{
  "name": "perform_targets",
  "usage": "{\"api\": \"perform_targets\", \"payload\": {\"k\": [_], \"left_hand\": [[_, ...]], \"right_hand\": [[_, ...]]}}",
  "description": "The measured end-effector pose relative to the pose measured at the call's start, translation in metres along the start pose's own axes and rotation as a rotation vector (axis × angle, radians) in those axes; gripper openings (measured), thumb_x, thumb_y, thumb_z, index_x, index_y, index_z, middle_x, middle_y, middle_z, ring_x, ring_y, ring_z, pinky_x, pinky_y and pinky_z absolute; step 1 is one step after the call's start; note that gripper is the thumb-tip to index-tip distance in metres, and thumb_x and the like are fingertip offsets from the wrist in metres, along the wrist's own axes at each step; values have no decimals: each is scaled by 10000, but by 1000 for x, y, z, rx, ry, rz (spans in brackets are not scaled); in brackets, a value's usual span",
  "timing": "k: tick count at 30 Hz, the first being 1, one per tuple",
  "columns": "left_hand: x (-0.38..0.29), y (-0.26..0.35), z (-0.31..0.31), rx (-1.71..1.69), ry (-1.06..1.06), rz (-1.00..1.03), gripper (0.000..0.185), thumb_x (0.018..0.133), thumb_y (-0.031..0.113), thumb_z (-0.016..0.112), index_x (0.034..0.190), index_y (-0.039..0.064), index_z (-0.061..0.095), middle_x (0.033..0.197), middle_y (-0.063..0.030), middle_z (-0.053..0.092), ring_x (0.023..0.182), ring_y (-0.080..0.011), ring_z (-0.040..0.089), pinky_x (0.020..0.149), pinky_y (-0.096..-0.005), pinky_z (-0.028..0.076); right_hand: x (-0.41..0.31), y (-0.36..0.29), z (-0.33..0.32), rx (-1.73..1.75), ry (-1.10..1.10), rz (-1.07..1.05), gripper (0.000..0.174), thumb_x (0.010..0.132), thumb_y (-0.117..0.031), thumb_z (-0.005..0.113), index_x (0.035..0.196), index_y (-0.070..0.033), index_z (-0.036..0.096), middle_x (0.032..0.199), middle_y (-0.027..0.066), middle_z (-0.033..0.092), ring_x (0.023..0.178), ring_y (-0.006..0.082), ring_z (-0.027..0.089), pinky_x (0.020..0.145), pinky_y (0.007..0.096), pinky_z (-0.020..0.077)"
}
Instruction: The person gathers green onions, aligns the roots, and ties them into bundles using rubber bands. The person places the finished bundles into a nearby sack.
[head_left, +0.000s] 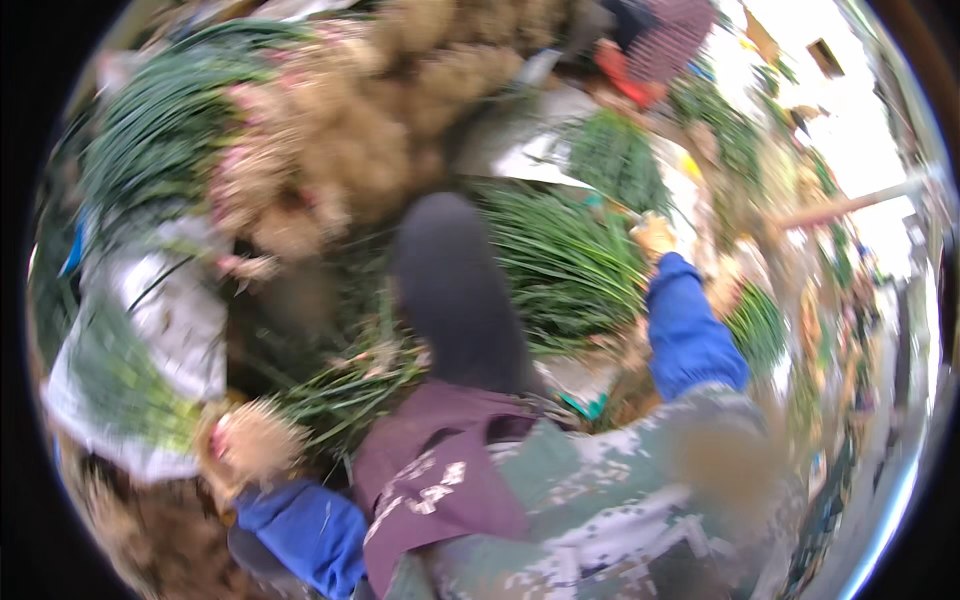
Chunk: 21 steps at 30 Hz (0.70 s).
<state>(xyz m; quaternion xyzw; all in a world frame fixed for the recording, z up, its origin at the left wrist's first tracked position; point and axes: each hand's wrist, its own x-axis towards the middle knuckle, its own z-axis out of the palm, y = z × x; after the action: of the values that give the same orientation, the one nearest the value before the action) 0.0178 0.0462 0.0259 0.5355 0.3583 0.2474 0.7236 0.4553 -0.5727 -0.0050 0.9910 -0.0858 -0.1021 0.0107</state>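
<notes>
My left hand (216, 469), at the lower left, is closed around a bundle of green onions (135, 382). Its pale roots face me and its green leaves lie over white plastic sheeting (176, 300). My right hand (656, 234), at the right, is at the stem end of a large heap of loose green onions (570, 262); blur hides whether its fingers grip any. Another green bunch (619, 161) lies just beyond that hand. Between my arms is my dark-clad knee (457, 277), with more loose green onions (352, 382) to its left.
Bundled green onions with pinkish stems (180, 120) and bushy roots (337, 135) are piled at the upper left. Another person's red-gloved or red-sleeved arm (630, 75) is at the top right. A further bunch (754, 322) lies beside my right sleeve.
</notes>
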Motion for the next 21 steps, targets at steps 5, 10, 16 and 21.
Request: {"api": "perform_targets", "payload": {"k": [5, 10, 16, 21], "left_hand": [[10, -13, 4, -285, -5, -60, 157, 865, 132, 574, 885, -9, 639, 725, -75, 643, 540, -96, 584, 510, -180, 451], [8, -6, 7, -608, -51, -108, 159, 811, 119, 608, 803, -39, 600, 680, -129, 619, 590, -202, 630, 646, -349, 571], [-5, 8, 28, -589, -142, -115, 203, 812, 122, 582, 898, -61, 598, 766, -125, 633, 534, -123, 572, 497, -197, 473], [-12, -4, 63, -416, 12, -130, 197, 838, 133, 575, 888, -54, 609, 751, -115, 653, 523, -101, 585, 472, -168, 447]], "right_hand": [[-123, -262, -108, 853, -32, -1050, 312, 962, -160, 548, 1256, -55, 561, 1130, 57, 628, 1025, 145, 596, 905, 293, 479], [-232, -452, -45, 706, 266, -1669, 488, 930, -302, 563, 1334, -56, 441, 1146, 171, 607, 1049, 330, 575, 903, 403, 460], [-294, -470, -14, 749, -58, -1302, 209, 970, -274, 476, 908, -94, 562, 741, 153, 603, 692, 358, 603, 606, 418, 488], [-325, -438, 7, 248, -65, -1431, 94, 864, -156, 593, 865, -70, 630, 745, 114, 651, 710, 301, 664, 592, 376, 535]]}}
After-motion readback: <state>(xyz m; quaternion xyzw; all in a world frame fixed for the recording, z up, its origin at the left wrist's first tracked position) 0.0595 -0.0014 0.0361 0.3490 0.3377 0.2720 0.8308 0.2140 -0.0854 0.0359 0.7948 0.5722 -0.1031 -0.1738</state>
